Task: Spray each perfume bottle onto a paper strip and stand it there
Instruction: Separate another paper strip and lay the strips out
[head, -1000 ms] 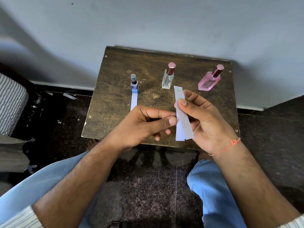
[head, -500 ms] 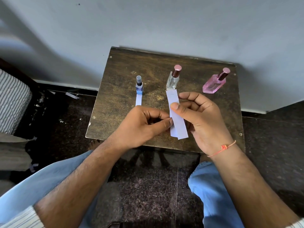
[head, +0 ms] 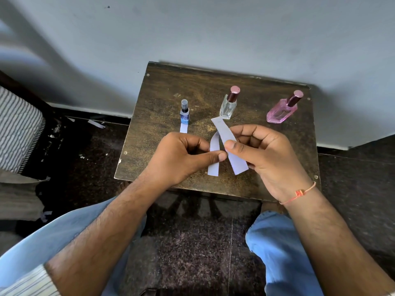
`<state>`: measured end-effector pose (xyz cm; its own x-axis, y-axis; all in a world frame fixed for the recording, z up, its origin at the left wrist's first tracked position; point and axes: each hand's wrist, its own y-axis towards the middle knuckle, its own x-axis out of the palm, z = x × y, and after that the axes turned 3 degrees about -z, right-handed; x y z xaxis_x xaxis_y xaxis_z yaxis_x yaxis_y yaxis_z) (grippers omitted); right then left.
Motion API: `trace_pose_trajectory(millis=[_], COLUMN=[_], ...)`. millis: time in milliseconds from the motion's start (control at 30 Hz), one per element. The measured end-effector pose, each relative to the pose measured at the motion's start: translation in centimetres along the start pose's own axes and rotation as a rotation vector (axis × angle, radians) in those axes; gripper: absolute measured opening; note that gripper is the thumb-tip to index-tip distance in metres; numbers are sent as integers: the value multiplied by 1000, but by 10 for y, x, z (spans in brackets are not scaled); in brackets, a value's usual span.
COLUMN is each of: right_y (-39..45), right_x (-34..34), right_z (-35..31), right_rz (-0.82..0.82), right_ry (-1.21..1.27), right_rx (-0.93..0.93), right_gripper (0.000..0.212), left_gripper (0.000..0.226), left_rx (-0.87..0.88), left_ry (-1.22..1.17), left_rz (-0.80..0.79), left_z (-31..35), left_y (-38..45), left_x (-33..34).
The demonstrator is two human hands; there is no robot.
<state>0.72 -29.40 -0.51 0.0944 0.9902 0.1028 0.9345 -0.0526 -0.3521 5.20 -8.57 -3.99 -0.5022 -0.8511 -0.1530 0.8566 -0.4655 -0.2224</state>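
Two white paper strips are held crossed above the near half of a small dark wooden bench (head: 162, 99) set against a pale wall. The left strip (head: 213, 159) is pinched between the thumb and curled fingers of the left hand (head: 181, 157), its lower end hanging free over the bench's near edge. The right strip (head: 229, 146) is gripped by the right hand (head: 267, 157), with the thumb pressed on its face and the fingers curled behind; its upper end is angled toward the clear bottle. Three perfume bottles are seen standing in a row across the bench. At the left, a small blue bottle (head: 184, 115) with a clear cap is stood on the far end of a third strip (head: 183, 128) lying flat on the wood. In the middle, a clear bottle (head: 228, 107) with a rose metallic cap is placed directly on the bench, just beyond the raised strips. At the right, well apart from the hands, a pink bottle (head: 281, 112) with a matching cap is stood on bare wood. A thin orange thread bracelet (head: 299, 193) is worn on the right wrist. Light blue trousers (head: 282, 253) and dark speckled floor (head: 192, 242) are visible below.
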Motion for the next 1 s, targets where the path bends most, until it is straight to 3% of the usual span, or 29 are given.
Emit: trace_pose_trajectory(millis=[100, 267, 333, 433, 567, 833, 1000], right_y=[0, -2, -3, -4, -7, -15, -16], right_x=[-7, -12, -13, -12, -9, -5, -4], right_z=[-3, -6, -6, -4, -2, -11, -12], right_rz=[0, -80, -102, -121, -125, -176, -107], right_ry=[100, 177, 157, 124, 159, 80, 66], right_rx=[54, 143, 165, 183, 211, 226, 207], right_gripper=[42, 34, 34, 40, 42, 27, 24], left_gripper=[44, 55, 47, 17, 31, 14, 11], left_rx=[-18, 29, 88, 179, 332, 495, 547], left_ry=[53, 238, 343, 344, 378, 314, 369], left_rz=[50, 146, 184, 178, 220, 192, 139], left_z=[1, 0, 1, 6, 5, 9, 6], left_y=[0, 0, 0, 0, 4, 5, 7], left_x=[0, 3, 4, 8, 10, 17, 19])
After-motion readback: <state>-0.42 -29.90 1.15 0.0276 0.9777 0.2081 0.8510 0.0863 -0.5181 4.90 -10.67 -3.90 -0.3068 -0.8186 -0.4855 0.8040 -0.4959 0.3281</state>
